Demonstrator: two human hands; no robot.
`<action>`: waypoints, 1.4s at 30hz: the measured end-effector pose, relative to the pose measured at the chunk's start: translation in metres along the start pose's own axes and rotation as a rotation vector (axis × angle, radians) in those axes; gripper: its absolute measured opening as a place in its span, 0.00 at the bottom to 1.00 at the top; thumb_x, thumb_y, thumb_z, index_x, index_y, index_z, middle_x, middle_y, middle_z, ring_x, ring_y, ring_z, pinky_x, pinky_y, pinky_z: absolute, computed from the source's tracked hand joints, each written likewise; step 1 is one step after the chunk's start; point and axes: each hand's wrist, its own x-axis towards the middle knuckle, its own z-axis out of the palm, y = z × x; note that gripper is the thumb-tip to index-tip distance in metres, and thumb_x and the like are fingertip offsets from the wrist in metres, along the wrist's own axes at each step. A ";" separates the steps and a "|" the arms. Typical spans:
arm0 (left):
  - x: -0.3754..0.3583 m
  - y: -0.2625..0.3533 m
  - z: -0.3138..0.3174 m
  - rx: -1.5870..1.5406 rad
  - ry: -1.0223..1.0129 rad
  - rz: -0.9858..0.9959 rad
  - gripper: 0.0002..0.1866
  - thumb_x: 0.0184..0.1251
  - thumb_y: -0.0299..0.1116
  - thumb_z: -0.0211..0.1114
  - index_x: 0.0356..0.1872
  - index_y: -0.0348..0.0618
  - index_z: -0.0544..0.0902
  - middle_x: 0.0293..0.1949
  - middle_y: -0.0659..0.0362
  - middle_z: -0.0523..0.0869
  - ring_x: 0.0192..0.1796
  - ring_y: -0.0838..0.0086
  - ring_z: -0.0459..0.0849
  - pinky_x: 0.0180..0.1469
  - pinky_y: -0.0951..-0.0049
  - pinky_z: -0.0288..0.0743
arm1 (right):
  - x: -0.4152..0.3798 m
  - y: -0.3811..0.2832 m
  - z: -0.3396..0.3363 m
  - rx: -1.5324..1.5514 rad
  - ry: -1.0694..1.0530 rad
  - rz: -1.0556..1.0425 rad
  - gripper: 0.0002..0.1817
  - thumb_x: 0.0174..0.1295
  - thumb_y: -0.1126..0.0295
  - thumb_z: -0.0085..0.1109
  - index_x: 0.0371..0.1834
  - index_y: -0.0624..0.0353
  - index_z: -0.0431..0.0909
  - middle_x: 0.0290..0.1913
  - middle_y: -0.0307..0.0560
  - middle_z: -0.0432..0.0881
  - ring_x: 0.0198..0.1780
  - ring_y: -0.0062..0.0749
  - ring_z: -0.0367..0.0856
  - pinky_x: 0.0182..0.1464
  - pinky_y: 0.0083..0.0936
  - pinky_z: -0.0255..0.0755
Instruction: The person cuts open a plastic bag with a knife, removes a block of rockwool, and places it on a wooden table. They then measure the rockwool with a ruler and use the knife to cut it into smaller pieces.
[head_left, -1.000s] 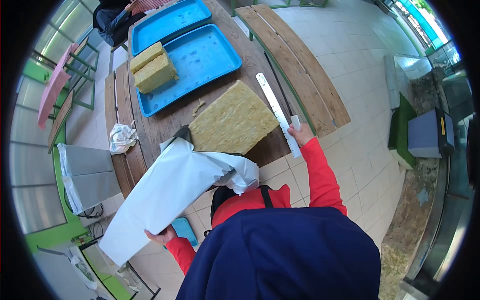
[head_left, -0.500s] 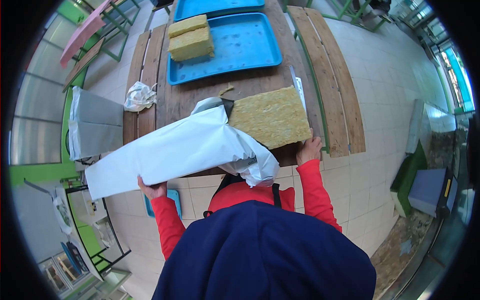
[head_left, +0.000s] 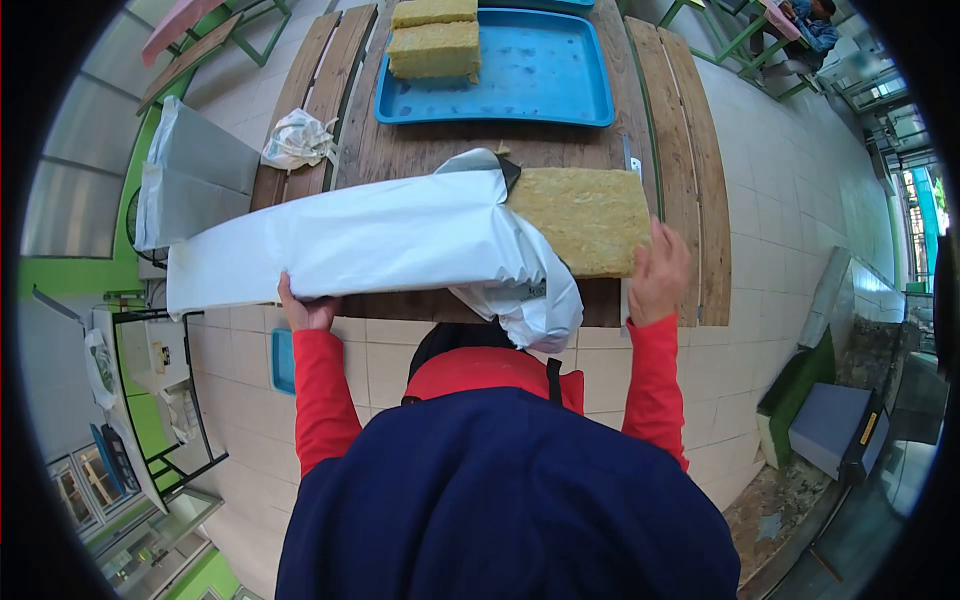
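Near, lower frame: person's dark blue and red top. Left hand (head_left: 305, 310), centre-left, closed on the near edge of the white plastic sleeve (head_left: 350, 245), which lies across the frame's middle over the wooden table (head_left: 420, 158). Right hand (head_left: 655, 275), centre-right, fingers spread open and pressed flat against the right end of the yellow fibrous slab (head_left: 585, 220); grips nothing. The slab's left end sits inside the sleeve mouth, the rest bare. To do it well, I'd say: keep the slab flat, steady it from the end, pull the sleeve straight along it so the crumbly edges don't snag. Farther, top: blue tray (head_left: 540, 75) with two smaller yellow blocks (head_left: 435, 45); crumpled bag (head_left: 298, 140) upper left.
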 end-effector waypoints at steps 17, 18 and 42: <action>-0.098 -0.123 0.005 0.309 -0.318 -0.724 0.22 0.67 0.50 0.50 0.49 0.41 0.72 0.34 0.56 0.80 0.40 0.69 0.79 0.39 0.71 0.76 | 0.026 -0.028 0.047 -0.207 -0.309 -0.172 0.22 0.61 0.57 0.49 0.60 0.40 0.66 0.60 0.41 0.66 0.65 0.42 0.57 0.65 0.57 0.43; -0.109 -0.143 0.021 0.412 -0.253 -0.850 0.25 0.67 0.52 0.49 0.50 0.39 0.71 0.36 0.56 0.81 0.42 0.69 0.80 0.40 0.71 0.76 | 0.029 -0.029 0.045 -0.229 -0.309 -0.178 0.21 0.60 0.57 0.51 0.58 0.41 0.68 0.58 0.41 0.68 0.63 0.41 0.60 0.64 0.57 0.42; -0.082 -0.137 0.014 0.213 -0.046 -0.731 0.14 0.64 0.36 0.54 0.17 0.48 0.74 0.09 0.71 0.74 0.14 0.85 0.75 0.18 0.82 0.75 | 0.024 -0.014 0.064 0.029 -0.178 -0.194 0.16 0.58 0.56 0.55 0.49 0.40 0.75 0.50 0.39 0.71 0.56 0.39 0.65 0.61 0.59 0.47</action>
